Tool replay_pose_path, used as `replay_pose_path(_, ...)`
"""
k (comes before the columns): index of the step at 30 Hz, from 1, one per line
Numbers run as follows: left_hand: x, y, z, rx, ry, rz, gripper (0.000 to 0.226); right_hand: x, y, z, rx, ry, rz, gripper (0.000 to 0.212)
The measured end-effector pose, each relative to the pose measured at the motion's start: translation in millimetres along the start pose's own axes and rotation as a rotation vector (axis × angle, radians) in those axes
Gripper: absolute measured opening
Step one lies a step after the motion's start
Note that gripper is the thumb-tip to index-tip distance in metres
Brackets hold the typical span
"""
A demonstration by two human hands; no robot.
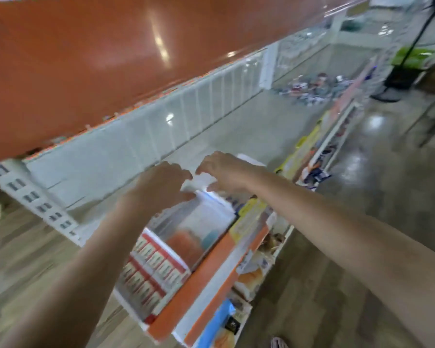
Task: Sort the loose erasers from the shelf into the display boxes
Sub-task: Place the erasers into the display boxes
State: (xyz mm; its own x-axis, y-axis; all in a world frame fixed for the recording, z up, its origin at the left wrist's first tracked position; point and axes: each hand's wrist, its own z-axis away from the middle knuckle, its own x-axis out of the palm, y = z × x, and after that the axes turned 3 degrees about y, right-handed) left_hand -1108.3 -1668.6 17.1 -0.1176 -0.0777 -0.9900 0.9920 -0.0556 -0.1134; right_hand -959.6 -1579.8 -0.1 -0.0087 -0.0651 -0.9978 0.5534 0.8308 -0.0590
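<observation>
The frame is motion-blurred. My left hand (158, 183) and my right hand (224, 172) reach out over the white shelf (236, 131), fingers curled, close together around a small white box-like object (199, 183); whether either hand grips it I cannot tell. Just below the hands stands a display box (186, 232) with a clear top and orange and blue shapes inside. To its left, a red-and-white display box (151, 270) holds rows of small packs. A pile of loose small items (312, 90) lies far along the shelf at the right.
An orange shelf (111, 54) overhangs from above. Orange price strips (206, 277) run along the shelf fronts, with more goods on lower shelves. A fan stand (397, 79) rises from the floor at far right. Wood-pattern floor lies on both sides.
</observation>
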Motion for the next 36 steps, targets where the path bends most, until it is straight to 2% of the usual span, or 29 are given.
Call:
replay_pose_path(5, -22, 103, -90, 0.056, 0.054, -0.101, 0.048, -13, 122, 45, 0.21, 0.039, 0.003, 0.049)
replay_pose_path(13, -51, 278, -243, 0.068, 0.12, -0.071, 0.041, -27, 325, 129, 0.477, 0.05, -0.044, 0.049)
replay_pose_path(18, -59, 347, -326, 0.092, 0.128, -0.037, 0.036, -31, 415, 162, 0.563, -0.034, -0.026, 0.042)
replay_pose_path(20, -57, 359, -358, 0.1, 0.126, 0.009, 0.037, -25, 449, 166, 0.564, -0.07, -0.049, 0.049)
replay_pose_path(22, -52, 363, -393, 0.09, 0.125, 0.01, 0.038, -17, 483, 162, 0.562, -0.053, -0.06, 0.044)
replay_pose_path(24, -47, 361, -430, 0.051, 0.119, 0.054, 0.036, -14, 511, 153, 0.579, -0.046, -0.109, 0.039)
replay_pose_path(29, -34, 339, -515, -0.069, 0.155, 0.194, 0.038, -7, 579, 97, 0.538, 0.011, -0.178, 0.046)
replay_pose_path(32, -24, 322, -553, -0.172, 0.197, 0.267, 0.032, -8, 605, 51, 0.486, -0.061, -0.167, 0.048)
replay_pose_path(36, -8, 311, -580, -0.245, 0.199, 0.309, 0.033, 12, 621, 4, 0.387, -0.002, -0.173, 0.039)
